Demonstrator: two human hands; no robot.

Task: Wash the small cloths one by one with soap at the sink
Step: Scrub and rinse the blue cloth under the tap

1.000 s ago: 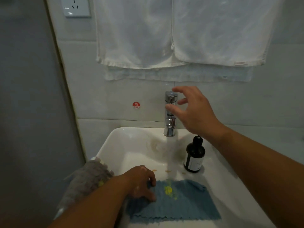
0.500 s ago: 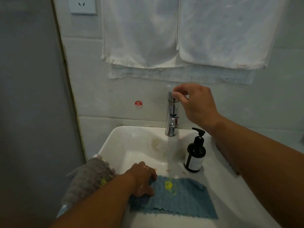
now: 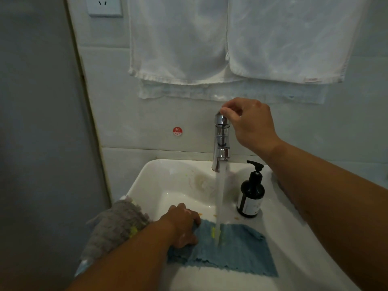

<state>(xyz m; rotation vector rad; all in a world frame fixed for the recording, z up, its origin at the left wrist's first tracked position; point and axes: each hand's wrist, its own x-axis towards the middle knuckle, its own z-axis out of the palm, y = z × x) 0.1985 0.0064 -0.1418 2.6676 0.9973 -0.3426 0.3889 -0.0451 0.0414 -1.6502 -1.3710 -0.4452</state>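
nearest, the left hand [image 3: 183, 226] curls its fingers over the left edge of the small blue scallop-edged cloth [image 3: 235, 250], holding it flat in the white ceramic sink [image 3: 159, 177] with its yellow stain under the running water [image 3: 219, 198]. a fuzzy grey cloth [image 3: 117, 225] (also marked yellow) is draped over the sink's left rim. just beyond stands the dark pump bottle of soap [image 3: 251, 194], untouched. farther back, the right hand [image 3: 251, 124] pinches the top knob of the chrome tap [image 3: 221, 141]. this looks like the wetting step for the blue cloth. next, the right hand needs to leave the tap and press the pump for soap, aimed at the stain.
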